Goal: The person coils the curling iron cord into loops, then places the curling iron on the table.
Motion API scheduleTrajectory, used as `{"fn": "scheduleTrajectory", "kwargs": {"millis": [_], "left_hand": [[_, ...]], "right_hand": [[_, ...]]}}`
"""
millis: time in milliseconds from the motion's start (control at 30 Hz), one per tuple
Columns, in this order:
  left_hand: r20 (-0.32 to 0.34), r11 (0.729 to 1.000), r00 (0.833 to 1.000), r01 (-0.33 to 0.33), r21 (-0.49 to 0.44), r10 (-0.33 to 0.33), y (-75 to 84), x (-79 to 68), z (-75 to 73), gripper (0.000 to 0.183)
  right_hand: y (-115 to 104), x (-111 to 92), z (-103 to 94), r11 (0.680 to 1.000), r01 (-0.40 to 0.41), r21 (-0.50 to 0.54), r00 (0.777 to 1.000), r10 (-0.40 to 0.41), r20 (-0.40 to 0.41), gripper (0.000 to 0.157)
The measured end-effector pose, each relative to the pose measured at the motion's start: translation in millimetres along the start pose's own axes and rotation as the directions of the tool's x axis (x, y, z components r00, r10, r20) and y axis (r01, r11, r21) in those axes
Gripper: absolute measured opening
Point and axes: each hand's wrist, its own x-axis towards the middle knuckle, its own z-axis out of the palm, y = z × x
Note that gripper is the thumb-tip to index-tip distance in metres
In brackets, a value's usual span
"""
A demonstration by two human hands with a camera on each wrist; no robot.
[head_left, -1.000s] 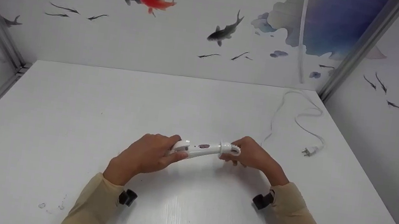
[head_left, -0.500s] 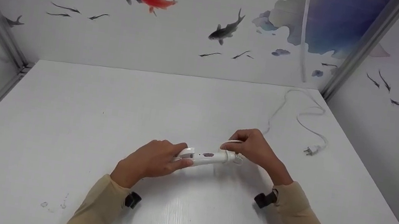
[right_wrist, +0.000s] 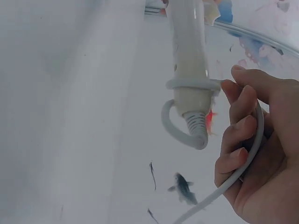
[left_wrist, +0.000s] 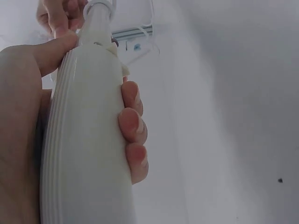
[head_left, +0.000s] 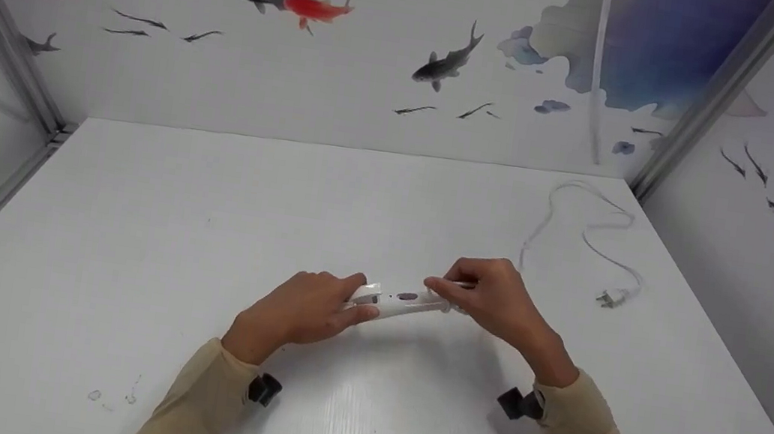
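Note:
A white hair straightener is held level above the table, near the middle of the head view. My left hand grips its wide, ribbed end; in the left wrist view the fingers curl round the white body. My right hand is at the handle's cord end. In the right wrist view, thumb and forefinger pinch the pale cord, which loops once around the handle just above the ribbed cord sleeve. The cord then runs across the right palm. In the head view the right hand hides the cord end.
The rest of the cord winds over the white table at the back right, ending in a two-pin plug. White panels printed with fish and petals enclose the table's back and sides. Small marks lie at front left.
My right hand has gone from beneath the cord end up and over the handle, bringing the cord around it. My left hand has shifted slightly right and down with the straightener.

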Motion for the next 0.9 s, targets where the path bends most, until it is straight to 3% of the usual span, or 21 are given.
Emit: {"fn": "scheduleTrajectory", "kwargs": {"millis": [233,400,467,667,800,900], "left_hand": [[-0.044,0.999,0.998,0.035,-0.016,-0.036,-1.6,-0.1,-3.9,0.044],[-0.094,0.999,0.994,0.053,0.002,-0.053,-5.3,-0.1,-5.9,0.043],[-0.108,0.999,0.993,0.054,0.007,-0.053,-6.1,0.2,-6.5,0.042],[-0.139,0.998,0.989,0.047,0.039,-0.041,-6.4,0.0,-8.5,0.042],[-0.141,0.999,0.99,0.027,0.03,-0.023,-5.9,-1.4,-9.2,0.041],[-0.147,1.0,0.989,0.0,0.02,0.002,-6.4,-2.5,-9.5,0.039]], "right_hand": [[-7,-8,-15.4,0.999,0.03,0.036,0.999,-0.031,0.022,0.027],[1,-10,-33.9,0.995,0.071,0.07,0.988,-0.08,0.133,0.022],[3,-12,-40.2,0.991,0.098,0.094,0.971,-0.116,0.209,0.02],[9,-13,-44.9,0.979,0.151,0.137,0.892,-0.195,0.408,0.018],[15,-10,-38.3,0.983,0.117,0.143,0.853,-0.173,0.492,0.019],[19,-8,-32.7,0.991,0.075,0.11,0.839,-0.122,0.53,0.023]]}}
